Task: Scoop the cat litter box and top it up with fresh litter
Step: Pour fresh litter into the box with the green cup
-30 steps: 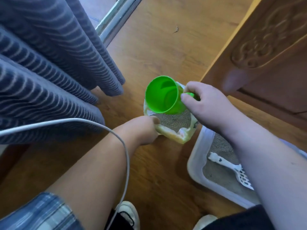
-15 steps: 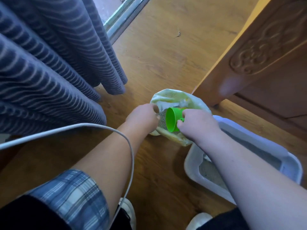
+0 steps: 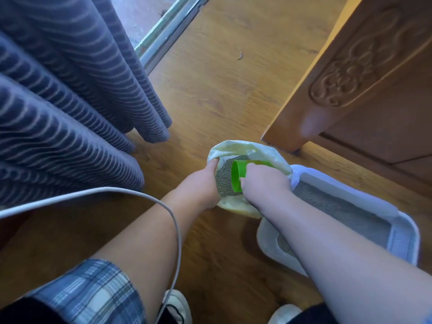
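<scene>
Left hand grips the litter bag open; right hand grips my green cup (dig deep, lift level).

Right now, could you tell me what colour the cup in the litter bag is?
Bright green cup, seen in the head view.

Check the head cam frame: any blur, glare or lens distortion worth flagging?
Head view: wide-angle bend curves the curtain and cabinet; daylight from the doorway gives soft glare on the floor; litter in the bag stays sharp; the near sleeve is soft.
</scene>
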The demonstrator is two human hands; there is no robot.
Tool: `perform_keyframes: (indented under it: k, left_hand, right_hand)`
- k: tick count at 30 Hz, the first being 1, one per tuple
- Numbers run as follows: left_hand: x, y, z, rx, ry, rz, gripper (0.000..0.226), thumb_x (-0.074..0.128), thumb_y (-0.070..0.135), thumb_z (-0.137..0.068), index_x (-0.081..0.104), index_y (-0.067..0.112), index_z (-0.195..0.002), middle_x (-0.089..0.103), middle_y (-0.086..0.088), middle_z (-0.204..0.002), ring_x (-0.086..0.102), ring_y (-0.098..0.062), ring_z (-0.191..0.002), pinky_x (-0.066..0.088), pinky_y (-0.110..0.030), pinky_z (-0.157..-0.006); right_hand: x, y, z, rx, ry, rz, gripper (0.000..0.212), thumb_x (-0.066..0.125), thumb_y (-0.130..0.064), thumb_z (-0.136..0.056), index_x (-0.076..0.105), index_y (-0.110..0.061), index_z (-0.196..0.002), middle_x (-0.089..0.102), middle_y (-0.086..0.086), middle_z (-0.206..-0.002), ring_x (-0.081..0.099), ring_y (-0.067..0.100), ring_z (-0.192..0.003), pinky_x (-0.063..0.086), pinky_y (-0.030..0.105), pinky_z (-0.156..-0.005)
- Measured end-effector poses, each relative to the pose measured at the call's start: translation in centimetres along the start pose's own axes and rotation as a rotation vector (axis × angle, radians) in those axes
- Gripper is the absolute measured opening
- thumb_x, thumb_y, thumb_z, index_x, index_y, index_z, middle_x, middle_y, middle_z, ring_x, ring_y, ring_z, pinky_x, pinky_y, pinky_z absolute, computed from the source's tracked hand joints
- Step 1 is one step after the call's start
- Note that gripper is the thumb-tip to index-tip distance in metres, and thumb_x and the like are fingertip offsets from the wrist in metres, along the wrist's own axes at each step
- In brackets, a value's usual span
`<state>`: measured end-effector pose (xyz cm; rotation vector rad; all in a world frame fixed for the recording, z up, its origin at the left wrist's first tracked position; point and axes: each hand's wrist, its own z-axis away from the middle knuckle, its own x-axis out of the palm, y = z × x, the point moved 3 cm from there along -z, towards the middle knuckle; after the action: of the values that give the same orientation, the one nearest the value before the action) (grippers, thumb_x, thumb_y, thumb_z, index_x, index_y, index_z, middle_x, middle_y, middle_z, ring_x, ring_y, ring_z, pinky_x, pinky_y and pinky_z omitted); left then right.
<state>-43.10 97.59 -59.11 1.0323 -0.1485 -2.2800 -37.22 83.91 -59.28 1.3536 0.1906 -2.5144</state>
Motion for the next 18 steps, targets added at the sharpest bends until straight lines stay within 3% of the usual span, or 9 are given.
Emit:
perform_keyframes:
  k: [3, 7, 12, 15, 18]
  left_hand:
    - [0.0, -0.1, 0.1, 0.015, 0.068, -0.028, 0.085, 0.060, 0.024, -0.084, 0.010, 0.039, -0.152, 0.064, 0.000, -0.099, 0.061, -0.025, -0.083, 0.051, -0.035, -0.071]
    - [-0.5, -0.1, 0.5, 0.004, 0.192, -0.051, 0.076, 0.052, 0.014, -0.084, 0.020, 0.044, -0.146, 0.064, 0.001, -0.101, 0.060, -0.025, -0.086, 0.052, -0.039, -0.071]
    - [-0.7, -0.6, 1.0, 0.019, 0.262, 0.050, 0.089, 0.055, 0.020, -0.087, -0.001, 0.049, -0.149, 0.057, 0.003, -0.083, 0.059, -0.025, -0.075, 0.050, -0.038, -0.066]
    - [-0.5, -1.3, 0.8, -0.019, 0.216, 0.063, 0.101, 0.058, 0.029, -0.086, -0.019, 0.047, -0.149, 0.064, 0.005, -0.089, 0.063, -0.023, -0.079, 0.053, -0.039, -0.070]
    - [-0.1, -2.2, 0.4, -0.023, 0.156, 0.041, 0.099, 0.059, 0.035, -0.084, -0.012, 0.046, -0.151, 0.069, 0.007, -0.103, 0.066, -0.022, -0.092, 0.055, -0.042, -0.083]
  right_hand:
    - [0.8, -1.5, -2.1, -0.039, 0.008, 0.033, 0.017, 0.053, -0.022, -0.096, 0.062, -0.021, -0.110, 0.068, 0.002, -0.111, 0.066, 0.028, -0.102, 0.045, 0.033, -0.068]
    - [1.6, -2.5, -3.8, -0.070, -0.034, 0.157, 0.024, 0.056, -0.011, -0.089, 0.068, -0.022, -0.106, 0.069, 0.002, -0.110, 0.066, 0.025, -0.105, 0.045, 0.031, -0.068]
    - [2.2, -3.0, -4.3, -0.050, -0.059, 0.289, 0.021, 0.059, -0.012, -0.088, 0.070, -0.021, -0.103, 0.069, -0.001, -0.111, 0.066, 0.024, -0.107, 0.045, 0.030, -0.069]
    - [2.6, -2.8, -4.8, -0.034, -0.080, 0.338, 0.025, 0.057, -0.010, -0.089, 0.070, -0.019, -0.108, 0.067, -0.001, -0.118, 0.065, 0.023, -0.111, 0.043, 0.032, -0.069]
    - [3.1, -3.4, -5.5, -0.062, -0.109, 0.366, 0.030, 0.054, -0.008, -0.091, 0.068, -0.017, -0.116, 0.064, 0.001, -0.126, 0.060, 0.024, -0.119, 0.049, 0.033, -0.082]
